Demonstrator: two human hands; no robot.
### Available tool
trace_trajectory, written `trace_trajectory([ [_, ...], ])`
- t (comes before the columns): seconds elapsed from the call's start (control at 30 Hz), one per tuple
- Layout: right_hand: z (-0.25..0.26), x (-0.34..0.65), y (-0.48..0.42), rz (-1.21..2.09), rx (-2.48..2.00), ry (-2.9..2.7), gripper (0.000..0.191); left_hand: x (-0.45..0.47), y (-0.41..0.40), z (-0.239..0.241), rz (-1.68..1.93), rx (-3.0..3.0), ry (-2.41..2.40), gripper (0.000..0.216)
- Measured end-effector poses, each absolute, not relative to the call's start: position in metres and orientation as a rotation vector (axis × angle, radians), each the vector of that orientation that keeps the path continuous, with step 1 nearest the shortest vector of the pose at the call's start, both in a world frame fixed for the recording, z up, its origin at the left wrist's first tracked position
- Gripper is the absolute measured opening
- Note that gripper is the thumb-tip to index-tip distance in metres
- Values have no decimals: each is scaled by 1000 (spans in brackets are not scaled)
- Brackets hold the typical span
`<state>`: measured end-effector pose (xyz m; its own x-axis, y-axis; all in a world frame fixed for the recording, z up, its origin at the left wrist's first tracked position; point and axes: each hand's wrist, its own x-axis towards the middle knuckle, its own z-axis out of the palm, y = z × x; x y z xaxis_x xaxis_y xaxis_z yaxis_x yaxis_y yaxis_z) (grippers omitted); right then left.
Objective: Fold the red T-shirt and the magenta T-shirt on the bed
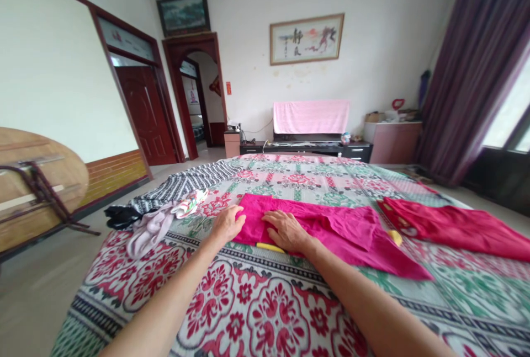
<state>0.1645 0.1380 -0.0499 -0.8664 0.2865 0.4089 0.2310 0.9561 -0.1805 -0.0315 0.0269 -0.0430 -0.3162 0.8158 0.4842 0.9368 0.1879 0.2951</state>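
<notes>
A magenta garment (351, 230) lies stretched sideways across the bed, its left part folded into a neat flat shape and its right end spread into a loose point. My left hand (227, 223) rests at its left edge, thumb and fingers apart on the cloth. On the folded part, my right hand (287, 230) presses down with its fingers spread and slightly bent. A yellow strip (270, 247) shows along the near edge by my right hand. Another yellow patch (395, 236) peeks out at the far right side of the garment.
A red garment (459, 227) lies to the right on the patterned bedspread (273, 307). To the left are a pale lilac cloth (151, 230), a white printed piece (190, 205) and a black-and-white patterned cloth (182, 183). A folded round table (41, 180) leans at the left.
</notes>
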Motion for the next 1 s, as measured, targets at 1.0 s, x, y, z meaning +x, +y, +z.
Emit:
trace_trajectory([
  [1.0, -21, 101, 208, 348, -1305, -2482, 38, -13, 16, -20, -786, -1980, -2304, 21],
])
